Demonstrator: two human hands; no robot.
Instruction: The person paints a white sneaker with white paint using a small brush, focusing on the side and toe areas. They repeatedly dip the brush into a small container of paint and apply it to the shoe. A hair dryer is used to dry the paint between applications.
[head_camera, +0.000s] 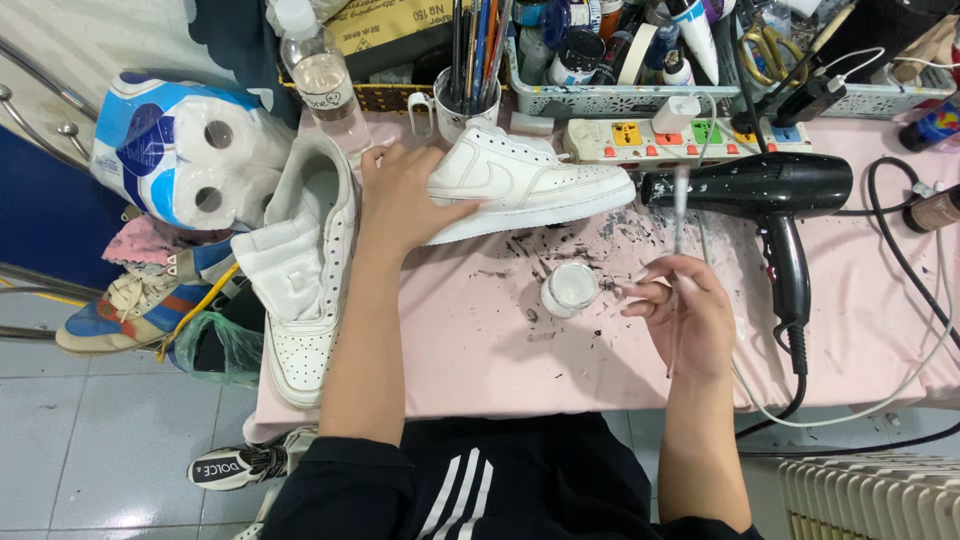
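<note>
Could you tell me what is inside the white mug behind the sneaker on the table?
The white mug holds a bundle of upright brushes, handles showing above its rim. Their lower ends and anything else in the mug are hidden by its wall.

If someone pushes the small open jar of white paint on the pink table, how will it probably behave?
The small jar looks squat and wide, so it would probably slide rather than tip. It stands open with white content, so a hard push might spill some. It sits apart from the right hand, unheld, and seems light.
</note>
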